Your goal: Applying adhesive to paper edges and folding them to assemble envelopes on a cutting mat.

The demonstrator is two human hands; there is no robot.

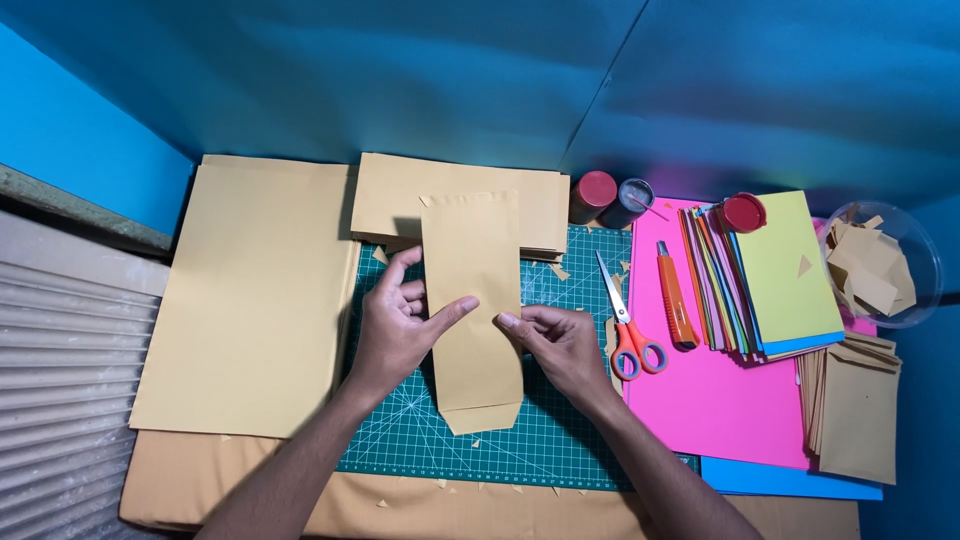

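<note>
From where I sit, my left hand [400, 320] and my right hand [555, 340] are both pressed on a long folded brown paper piece [472, 310] that lies upright on the green cutting mat [570, 430]; neither hand is closed around it. The left thumb lies flat across the paper's middle with the fingers curled at its left edge, and the right thumb and fingertips pinch lightly at the right edge, directly opposite. So the grip is a two-sided press at mid-length, with most of the paper running free above and below it. That is where I see the risk: the top end, beyond my fingers, overlaps a stack of brown sheets [540, 205], and if I slide or crease carelessly it could catch there and the fold would go crooked. The bottom flap [480, 415], nearest my wrists, is unheld and might spring open. Small paper scraps [558, 270] lie just past my right fingertips; one trapped under the piece would leave a bump in any crease. Further out on the right-hand side, the orange-handled scissors [625, 320] lie with blades pointing away, near enough that a quick sweep of my right wrist could knock them against the orange utility knife [675, 295].
</note>
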